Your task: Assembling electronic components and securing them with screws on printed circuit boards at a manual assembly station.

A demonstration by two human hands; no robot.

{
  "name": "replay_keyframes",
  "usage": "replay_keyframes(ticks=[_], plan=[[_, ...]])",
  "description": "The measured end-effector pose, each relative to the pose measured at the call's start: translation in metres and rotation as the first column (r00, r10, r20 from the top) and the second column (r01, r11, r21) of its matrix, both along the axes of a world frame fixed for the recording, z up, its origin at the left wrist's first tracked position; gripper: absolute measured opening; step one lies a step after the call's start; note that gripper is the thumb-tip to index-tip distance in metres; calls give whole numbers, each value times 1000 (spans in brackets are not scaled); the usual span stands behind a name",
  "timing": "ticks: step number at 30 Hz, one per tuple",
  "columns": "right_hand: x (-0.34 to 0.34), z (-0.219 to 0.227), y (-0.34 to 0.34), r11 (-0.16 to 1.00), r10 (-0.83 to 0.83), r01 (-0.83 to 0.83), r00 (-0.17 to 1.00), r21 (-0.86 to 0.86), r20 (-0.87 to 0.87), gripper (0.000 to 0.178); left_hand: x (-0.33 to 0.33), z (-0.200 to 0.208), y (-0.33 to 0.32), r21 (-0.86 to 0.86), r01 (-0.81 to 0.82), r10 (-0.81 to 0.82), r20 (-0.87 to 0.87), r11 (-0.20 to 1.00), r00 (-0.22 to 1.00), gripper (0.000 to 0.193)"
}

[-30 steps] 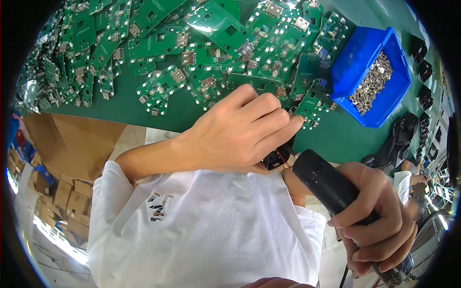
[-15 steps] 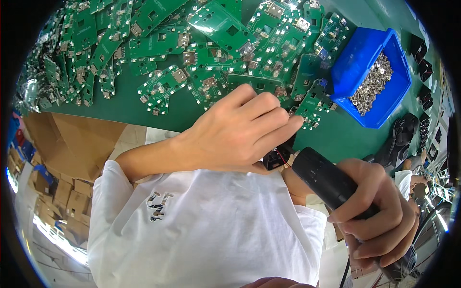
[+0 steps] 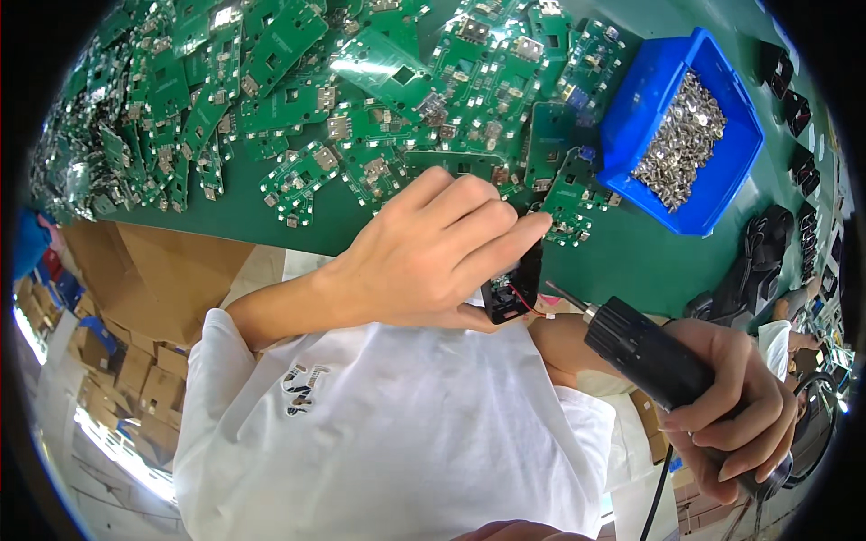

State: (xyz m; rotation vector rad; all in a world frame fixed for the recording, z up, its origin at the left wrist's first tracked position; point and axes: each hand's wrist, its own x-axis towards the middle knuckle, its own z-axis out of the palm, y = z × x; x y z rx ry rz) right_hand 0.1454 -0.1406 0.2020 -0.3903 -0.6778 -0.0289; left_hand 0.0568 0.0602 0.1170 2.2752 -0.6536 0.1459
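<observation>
My left hand [image 3: 442,243] is closed around a small black plastic housing [image 3: 532,275] at the front edge of the green table. A circuit board sits inside the housing, and thin red wires with a small white plug hang out of it. Part of the housing is hidden under my fingers. In my right hand [image 3: 735,406] is a black electric screwdriver [image 3: 645,347], its thin bit pointing up and left toward the housing. The bit's tip is apart from the housing. Fingers wrap round the rear half of the screwdriver body.
Many green circuit boards [image 3: 289,104] lie heaped across the table's far and left side. A blue bin [image 3: 618,149] of small metal screws [image 3: 681,140] stands at right. Beyond it lie a black strap-like bundle [image 3: 762,252] and several black housings [image 3: 794,113]. Cardboard boxes [image 3: 149,383] are at lower left.
The screwdriver has drawn back to the right and down, away from the housing, so its bit now shows. More of the black housing and its wires has come into sight.
</observation>
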Motion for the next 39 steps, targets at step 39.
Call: replay_keyframes(ticks=[39], plan=[[4,-14,27,990,132,-129,990,-62,54,23,-2,-3,-4,-20,-27,28,33,999,999,60]])
